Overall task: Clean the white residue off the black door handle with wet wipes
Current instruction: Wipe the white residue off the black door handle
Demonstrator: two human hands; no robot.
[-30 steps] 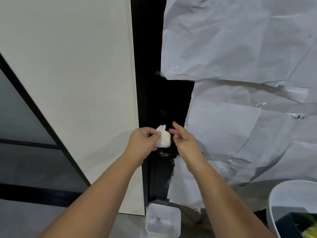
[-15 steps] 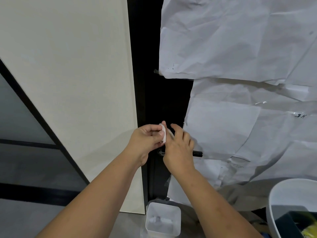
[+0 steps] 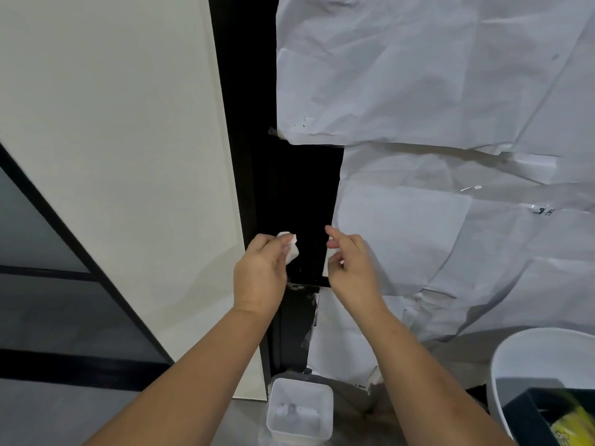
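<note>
Hands now parted: left hand point(image 3: 260, 272) gripping balled wet wipe point(image 3: 290, 249), right hand point(image 3: 349, 265) withdrawn toward 3 o'clock, loosely curled, holding nothing. Black door handle point(image 3: 307, 282) just below, probably uncovered again; white specks at its left end, wiping unfinished.

a bare black door panel point(image 3: 299, 194) lies open between the left hand point(image 3: 260, 275), which grips a wadded wipe point(image 3: 290, 249), and the empty, loosely curled right hand point(image 3: 351, 265). crumpled white paper point(image 3: 434, 75) bounds this gap above and to the right; a cream wall panel point(image 3: 112, 140) bounds it to the left. the black handle point(image 3: 309, 285) crosses just below, between both hands. a white container point(image 3: 299, 410) stands on the floor beneath.
</note>
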